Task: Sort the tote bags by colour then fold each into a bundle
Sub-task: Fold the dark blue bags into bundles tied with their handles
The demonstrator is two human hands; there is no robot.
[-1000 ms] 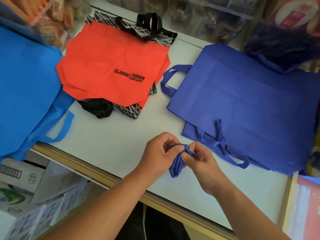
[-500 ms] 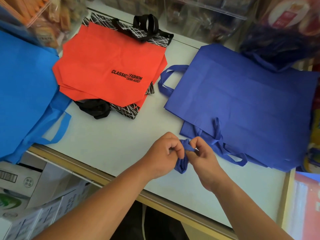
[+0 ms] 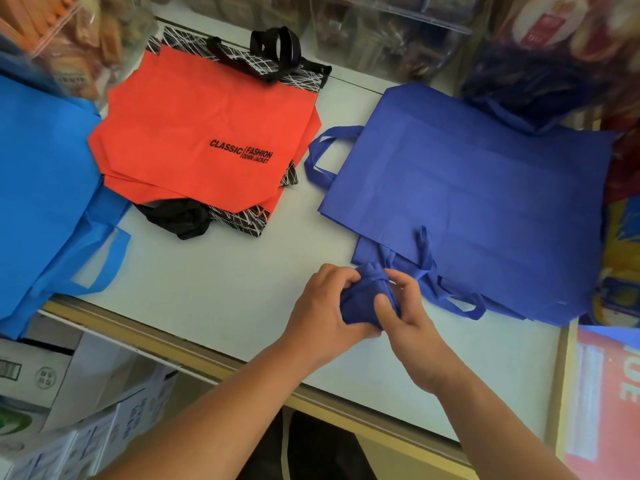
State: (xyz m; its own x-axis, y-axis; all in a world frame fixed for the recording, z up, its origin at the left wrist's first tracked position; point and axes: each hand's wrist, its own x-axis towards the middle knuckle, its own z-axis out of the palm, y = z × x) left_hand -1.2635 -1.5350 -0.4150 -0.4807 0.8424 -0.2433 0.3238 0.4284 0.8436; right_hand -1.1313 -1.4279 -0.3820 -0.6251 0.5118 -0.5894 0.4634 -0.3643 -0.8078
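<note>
A small dark blue tote bundle (image 3: 367, 299) is held over the white table (image 3: 214, 282) near its front edge. My left hand (image 3: 322, 313) grips it from the left, and my right hand (image 3: 405, 306) pinches it from the right, thumb on top. Just behind lies a flat stack of dark blue totes (image 3: 485, 202). Orange totes (image 3: 207, 133) printed "CLASSIC FASHION" lie at the back left on black patterned totes (image 3: 249, 220). Light blue totes (image 3: 45, 188) hang over the left edge.
Cardboard boxes (image 3: 69, 403) stand below the table on the left. Clear bins of packaged goods (image 3: 388, 32) line the back. A dark blue heap (image 3: 533, 81) sits at the back right, and a red package (image 3: 609, 393) lies beside the table's right edge.
The loose strip of dark blue fabric between my hands has become a compact wad. Both hands have closed tighter around it and stayed near the front edge.
</note>
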